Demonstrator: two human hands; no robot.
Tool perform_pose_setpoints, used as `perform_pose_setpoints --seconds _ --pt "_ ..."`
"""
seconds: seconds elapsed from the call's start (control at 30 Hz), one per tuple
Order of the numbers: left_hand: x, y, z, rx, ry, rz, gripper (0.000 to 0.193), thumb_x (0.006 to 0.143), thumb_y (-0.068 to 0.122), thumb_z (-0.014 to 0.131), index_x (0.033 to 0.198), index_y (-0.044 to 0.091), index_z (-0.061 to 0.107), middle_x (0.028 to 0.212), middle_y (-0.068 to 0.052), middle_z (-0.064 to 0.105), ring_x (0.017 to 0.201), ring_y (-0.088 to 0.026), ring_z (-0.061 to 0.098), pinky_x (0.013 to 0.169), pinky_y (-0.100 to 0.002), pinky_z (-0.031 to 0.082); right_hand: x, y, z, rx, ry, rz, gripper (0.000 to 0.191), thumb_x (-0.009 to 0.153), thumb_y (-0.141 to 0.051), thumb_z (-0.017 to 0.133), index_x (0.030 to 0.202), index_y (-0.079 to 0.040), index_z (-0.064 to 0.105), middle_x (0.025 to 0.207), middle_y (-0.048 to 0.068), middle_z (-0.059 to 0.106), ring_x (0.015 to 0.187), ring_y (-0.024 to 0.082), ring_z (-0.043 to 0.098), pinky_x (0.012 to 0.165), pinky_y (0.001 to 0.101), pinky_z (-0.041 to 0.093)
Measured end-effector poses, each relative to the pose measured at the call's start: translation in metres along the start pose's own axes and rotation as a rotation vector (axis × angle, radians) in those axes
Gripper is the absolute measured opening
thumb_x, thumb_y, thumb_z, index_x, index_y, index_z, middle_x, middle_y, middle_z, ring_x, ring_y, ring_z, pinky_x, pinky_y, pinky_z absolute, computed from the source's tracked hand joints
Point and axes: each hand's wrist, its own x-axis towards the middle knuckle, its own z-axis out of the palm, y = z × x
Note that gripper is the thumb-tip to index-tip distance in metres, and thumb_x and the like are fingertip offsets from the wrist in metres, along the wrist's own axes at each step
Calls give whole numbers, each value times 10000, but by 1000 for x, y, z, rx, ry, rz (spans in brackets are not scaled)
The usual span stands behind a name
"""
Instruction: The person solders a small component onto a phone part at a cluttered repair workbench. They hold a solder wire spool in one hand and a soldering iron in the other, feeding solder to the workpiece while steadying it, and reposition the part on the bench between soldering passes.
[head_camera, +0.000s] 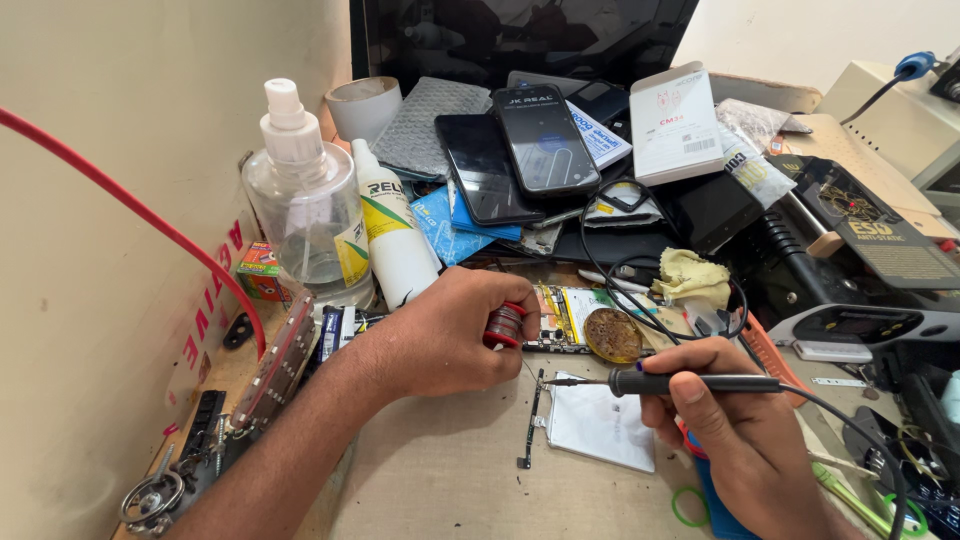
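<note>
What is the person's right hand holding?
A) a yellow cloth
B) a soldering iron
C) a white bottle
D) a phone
B: the right hand grips a black soldering iron like a pen, its tip pointed at a thin black strip on the bench.

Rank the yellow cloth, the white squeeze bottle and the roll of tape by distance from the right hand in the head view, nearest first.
From the right hand:
1. Yellow cloth, just above it.
2. White squeeze bottle, far left, past the left hand.
3. Roll of tape, back left by the wall.
</note>
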Motion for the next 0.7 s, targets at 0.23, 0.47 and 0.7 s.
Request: perform_pose_setpoints --seconds 0.23,0.47,0.7 --pt "0 -1 0 -10 19 53 204 715 63 752 890 54 650 831 -44 715 729 -128 673 708 -299 600 0 0 -1 -1 4 40 351 1012 -288 543 1145 24 634 776 115 662 686 129 566 573 285 475" --pt "0 -4 1 6 26 65 201 713 67 750 888 52 652 819 -50 713 720 -138 672 696 -305 596 -1 0 0 -22 12 41 354 1010 -293 538 1140 21 639 787 118 672 699 130 584 571 286 481" --pt "0 -3 0 25 23 42 201 710 75 748 888 54 657 811 -58 712 712 -148 671 684 -312 591 0 -1 -1 -16 5 7 353 1013 -293 537 1145 19 635 793 113 677 707 126 587 575 284 497"
